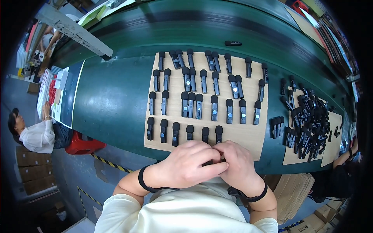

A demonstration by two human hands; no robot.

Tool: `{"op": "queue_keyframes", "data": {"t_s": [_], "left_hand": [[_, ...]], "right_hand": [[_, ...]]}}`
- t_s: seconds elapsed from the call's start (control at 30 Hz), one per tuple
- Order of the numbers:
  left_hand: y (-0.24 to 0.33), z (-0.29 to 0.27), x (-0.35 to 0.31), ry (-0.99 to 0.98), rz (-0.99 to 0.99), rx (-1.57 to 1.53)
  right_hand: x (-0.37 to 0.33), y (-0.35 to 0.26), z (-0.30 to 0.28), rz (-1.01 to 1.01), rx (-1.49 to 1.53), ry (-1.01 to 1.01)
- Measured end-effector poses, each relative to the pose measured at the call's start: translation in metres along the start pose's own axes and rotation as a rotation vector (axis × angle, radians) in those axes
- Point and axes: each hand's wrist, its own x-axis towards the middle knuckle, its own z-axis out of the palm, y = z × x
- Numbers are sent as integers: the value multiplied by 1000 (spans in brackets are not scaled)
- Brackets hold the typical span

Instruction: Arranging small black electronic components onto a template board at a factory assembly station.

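Close in front of my body, my left hand and my right hand meet with bent fingers. They pinch a small black microphone between them, mostly hidden by the fingers. Just beyond lies a flat cardboard sheet with rows of small black microphones on it, each with a foam tip. The nearest row holds a microphone and several like it, foam ends pointing away from me. Some bodies show a small pale round spot, such as the microphone in the second row.
To the right, a heap of black microphones covers another cardboard sheet. One microphone lies alone beyond the rows on the green table. A metal post rises at the left. People sit at both sides, one near a red stool.
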Motion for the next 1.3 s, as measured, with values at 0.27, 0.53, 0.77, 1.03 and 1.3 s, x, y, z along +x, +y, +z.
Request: {"op": "queue_keyframes", "data": {"t_s": [0.27, 0.53, 0.77, 1.03, 1.3], "left_hand": [[-11, -10, -14, 197, -114, -139], [-10, -9, -14, 202, -179, -279], [-8, -7, -10, 114, -218, -265], [-5, -8, -8, 150, -222, -297], [-9, -1, -9, 197, -136, -222]], "right_hand": [[-2, -13, -27, 148, 342, -6], [-4, -8, -26, -31, 303, 141], [-2, -7, -22, -115, 256, 185], [-3, -8, -23, -30, 309, 157], [-2, -8, -19, 17, 409, 112]]}}
